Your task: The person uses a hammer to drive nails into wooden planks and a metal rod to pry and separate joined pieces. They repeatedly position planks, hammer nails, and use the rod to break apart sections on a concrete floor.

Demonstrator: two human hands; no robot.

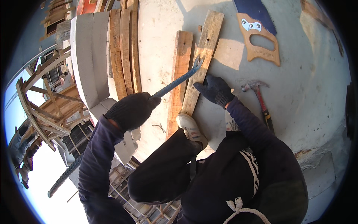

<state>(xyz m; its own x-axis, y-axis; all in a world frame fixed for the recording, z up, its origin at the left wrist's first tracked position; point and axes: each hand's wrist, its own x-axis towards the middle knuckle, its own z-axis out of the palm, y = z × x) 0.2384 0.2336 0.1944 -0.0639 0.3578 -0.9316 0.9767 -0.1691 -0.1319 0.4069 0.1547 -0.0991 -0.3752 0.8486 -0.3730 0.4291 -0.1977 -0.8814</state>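
Observation:
My left hand [132,111], in a dark knit glove, is closed round a blue-grey ribbed pry bar [175,83]. The bar's forked claw lies on the upper face of a weathered wooden plank [196,86], and its other end sticks out beyond my left forearm. My right hand [215,90], gloved too, grips the plank's right edge just below the claw, with the thumb over the top; its fingertips are partly hidden. A light shoe [191,128] of mine is at the plank's near end. A second, redder plank [175,99] lies alongside on the left.
A claw hammer [261,99] lies to the right of my right hand. Farther off is a handsaw [264,41] with a wooden handle. Several boards [125,52] lie along a pale block ledge [87,59] at left. Beyond it is a drop with timber framing [48,104].

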